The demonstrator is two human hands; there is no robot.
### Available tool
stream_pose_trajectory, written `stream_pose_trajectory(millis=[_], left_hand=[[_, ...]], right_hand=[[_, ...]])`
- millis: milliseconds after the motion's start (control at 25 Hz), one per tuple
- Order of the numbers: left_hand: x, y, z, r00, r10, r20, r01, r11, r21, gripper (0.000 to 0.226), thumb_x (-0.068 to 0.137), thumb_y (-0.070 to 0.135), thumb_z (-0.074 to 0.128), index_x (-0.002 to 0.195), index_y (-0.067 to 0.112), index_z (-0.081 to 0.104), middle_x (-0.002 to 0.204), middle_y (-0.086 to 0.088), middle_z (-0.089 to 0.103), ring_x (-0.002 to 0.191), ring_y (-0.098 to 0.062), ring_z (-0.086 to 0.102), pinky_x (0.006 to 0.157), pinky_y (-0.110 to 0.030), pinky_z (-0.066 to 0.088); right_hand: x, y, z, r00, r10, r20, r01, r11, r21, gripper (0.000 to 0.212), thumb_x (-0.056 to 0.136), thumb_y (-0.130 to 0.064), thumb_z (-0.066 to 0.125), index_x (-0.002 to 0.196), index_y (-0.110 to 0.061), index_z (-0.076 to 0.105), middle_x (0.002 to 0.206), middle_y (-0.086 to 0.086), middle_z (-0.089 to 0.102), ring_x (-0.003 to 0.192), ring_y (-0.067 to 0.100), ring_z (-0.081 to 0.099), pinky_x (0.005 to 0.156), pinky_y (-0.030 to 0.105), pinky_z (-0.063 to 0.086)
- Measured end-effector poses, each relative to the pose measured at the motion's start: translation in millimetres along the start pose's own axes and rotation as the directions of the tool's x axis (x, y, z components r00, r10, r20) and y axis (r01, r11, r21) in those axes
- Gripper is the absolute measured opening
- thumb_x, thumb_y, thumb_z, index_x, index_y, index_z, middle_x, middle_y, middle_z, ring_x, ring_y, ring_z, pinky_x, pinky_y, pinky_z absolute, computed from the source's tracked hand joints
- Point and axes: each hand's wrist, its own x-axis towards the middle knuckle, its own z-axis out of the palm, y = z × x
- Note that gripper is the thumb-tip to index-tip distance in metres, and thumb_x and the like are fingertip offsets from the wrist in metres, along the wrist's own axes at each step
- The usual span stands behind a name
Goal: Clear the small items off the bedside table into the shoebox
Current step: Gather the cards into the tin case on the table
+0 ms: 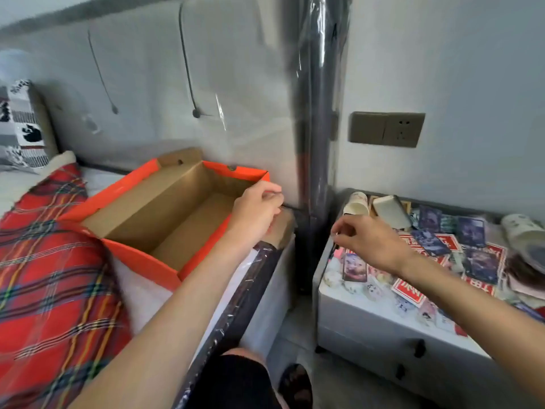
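Observation:
An empty orange shoebox [138, 262] with a brown cardboard inside lies open on the bed. My left hand [256, 212] grips the rim of its right wall. To the right stands the grey bedside table [365, 315], strewn with small items: a white cup [358, 203] on its side, a white flat case [390, 212], several dark picture cards [430, 240], red card packs [408, 289] and a portrait card [354, 267]. My right hand [370, 242] hovers over the table's left part with its fingers curled. Whether it pinches anything is unclear.
A red plaid blanket [50, 276] covers the bed at left. A dark plastic-wrapped bed post [320, 113] rises between bed and table. A wall socket [386, 129] sits above the table. A white roll [523, 233] lies at the table's right edge. My knee [236, 379] is below.

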Motion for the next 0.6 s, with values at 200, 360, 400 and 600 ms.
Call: stream_pose_trajectory(millis=[200, 360, 400, 600], left_hand=[[36.7, -32.1, 107.4, 0.966, -0.215, 0.143, 0.246, 0.932, -0.265, 0.013, 0.096, 0.007, 0.054, 0.104, 0.013, 0.063, 0.102, -0.007, 0.065, 0.085, -0.023, 0.063, 0.066, -0.024, 0.045], [69.9, -65.0, 163.3, 0.934, -0.335, 0.124, 0.357, 0.864, -0.355, 0.016, 0.096, 0.007, 0.053, 0.104, 0.013, 0.065, 0.109, -0.01, 0.068, 0.092, -0.021, 0.063, 0.071, -0.025, 0.047], [74.6, -68.8, 171.2, 0.932, -0.342, 0.121, 0.362, 0.858, -0.365, 0.016, 0.096, 0.007, 0.053, 0.105, 0.013, 0.065, 0.108, -0.009, 0.068, 0.094, -0.02, 0.062, 0.073, -0.025, 0.047], [84.0, -63.1, 187.7, 0.946, -0.313, 0.088, 0.318, 0.833, -0.453, 0.017, 0.094, 0.007, 0.055, 0.102, 0.016, 0.067, 0.103, -0.004, 0.067, 0.097, -0.017, 0.062, 0.082, -0.025, 0.049]], right_hand=[[28.0, 99.6, 28.9, 0.995, 0.087, -0.052, -0.097, 0.97, -0.224, 0.039, 0.088, -0.033, 0.068, 0.125, -0.022, 0.062, 0.13, 0.002, 0.054, 0.115, 0.023, 0.056, 0.093, 0.038, 0.048], [67.7, 136.4, 72.6, 0.994, 0.044, -0.101, -0.066, 0.971, -0.23, 0.038, 0.09, -0.032, 0.066, 0.126, -0.022, 0.061, 0.132, -0.003, 0.051, 0.117, 0.021, 0.055, 0.085, 0.036, 0.05], [72.8, 139.9, 80.7, 0.991, 0.035, -0.126, -0.064, 0.97, -0.237, 0.033, 0.089, -0.031, 0.066, 0.121, -0.022, 0.062, 0.127, -0.004, 0.053, 0.112, 0.02, 0.058, 0.08, 0.035, 0.05], [79.1, 142.1, 94.0, 0.978, 0.006, -0.208, -0.06, 0.966, -0.253, 0.028, 0.087, -0.028, 0.068, 0.114, -0.022, 0.063, 0.112, -0.004, 0.06, 0.101, 0.021, 0.061, 0.074, 0.035, 0.05]])
